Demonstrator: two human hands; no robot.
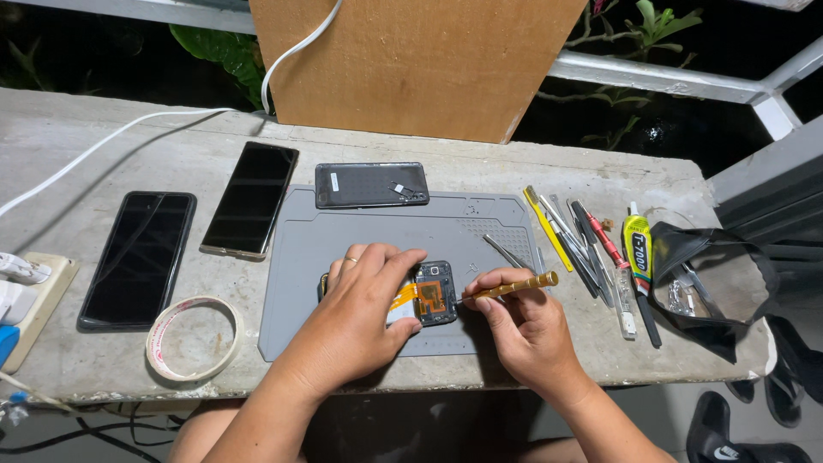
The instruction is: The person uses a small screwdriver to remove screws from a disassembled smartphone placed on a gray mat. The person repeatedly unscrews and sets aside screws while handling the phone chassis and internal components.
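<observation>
Grey mat: left hand pins opened phone, orange flex exposed; right hand pinches screwdriver.

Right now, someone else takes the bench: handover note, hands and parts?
Left hand: pressing down on the opened dark phone on the grey silicone mat, orange flex cable exposed.
Right hand: gripping the gold-handled screwdriver, tip at the phone's edge.
Done: black back cover is off, lying at the mat's top edge.
Left: internals not yet out.
Spare tools lie right of the mat; two black phones and a tape roll left.
</observation>
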